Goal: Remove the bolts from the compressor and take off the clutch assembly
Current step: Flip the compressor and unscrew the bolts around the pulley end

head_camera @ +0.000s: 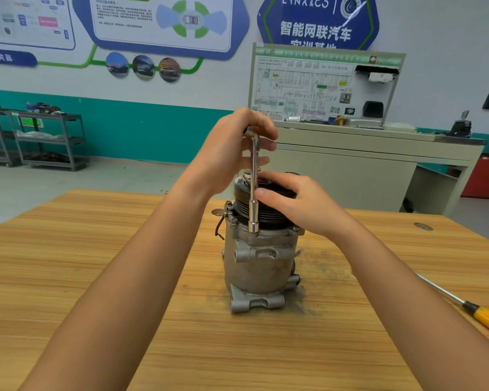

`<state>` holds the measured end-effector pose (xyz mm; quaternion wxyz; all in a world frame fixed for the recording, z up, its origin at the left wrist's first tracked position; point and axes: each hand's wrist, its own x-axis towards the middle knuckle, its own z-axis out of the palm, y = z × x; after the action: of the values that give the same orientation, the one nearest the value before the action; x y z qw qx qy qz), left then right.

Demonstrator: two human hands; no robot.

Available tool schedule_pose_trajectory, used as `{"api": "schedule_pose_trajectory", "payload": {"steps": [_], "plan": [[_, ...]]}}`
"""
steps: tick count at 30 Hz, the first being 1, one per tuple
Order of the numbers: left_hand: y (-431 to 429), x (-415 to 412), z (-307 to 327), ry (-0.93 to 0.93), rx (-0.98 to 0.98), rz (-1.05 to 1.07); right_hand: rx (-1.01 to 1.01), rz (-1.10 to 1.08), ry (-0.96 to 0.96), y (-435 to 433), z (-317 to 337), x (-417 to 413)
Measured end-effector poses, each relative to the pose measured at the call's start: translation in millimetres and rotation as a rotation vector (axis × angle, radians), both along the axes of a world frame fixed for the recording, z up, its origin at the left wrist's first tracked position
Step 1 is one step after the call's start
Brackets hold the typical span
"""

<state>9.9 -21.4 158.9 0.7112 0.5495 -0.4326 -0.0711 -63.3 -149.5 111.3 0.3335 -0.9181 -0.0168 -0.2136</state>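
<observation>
Compressor (259, 266) upright mid-table (96, 263); wrench (254, 187) atop (vertical); screwdriver (463, 306) far right.

dull cast-metal compressor (259, 266), glossy wrench (254, 190) — wood-grain table (96, 263)
</observation>
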Motion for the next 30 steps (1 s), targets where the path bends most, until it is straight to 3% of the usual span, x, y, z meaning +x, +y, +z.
{"api": "schedule_pose_trajectory", "payload": {"steps": [3,8,10,15,17,20,25,30], "plan": [[3,-4,1,-0.006,0.050,0.289,0.035,-0.042,-0.067,4,2,4],[-19,-25,-15,0.027,-0.194,0.482,0.353,0.022,-0.384,26,20,12],[-22,-24,-14,0.104,-0.247,0.316,0.335,0.071,-0.370,27,22,12],[-11,8,-16,0.246,-0.186,-0.554,0.199,0.050,-0.190,-1,10,6],[-10,18,-20,0.291,-0.172,-0.756,0.164,0.031,-0.071,-10,2,6],[-8,26,-24,0.237,-0.148,-0.812,0.060,0.014,-0.055,-14,-8,9],[-9,21,-16,0.170,-0.037,-0.683,-0.098,0.025,-0.053,-16,-10,7],[-23,12,-6,0.169,-0.053,-0.571,-0.295,0.053,-0.044,-22,-9,5]]}}
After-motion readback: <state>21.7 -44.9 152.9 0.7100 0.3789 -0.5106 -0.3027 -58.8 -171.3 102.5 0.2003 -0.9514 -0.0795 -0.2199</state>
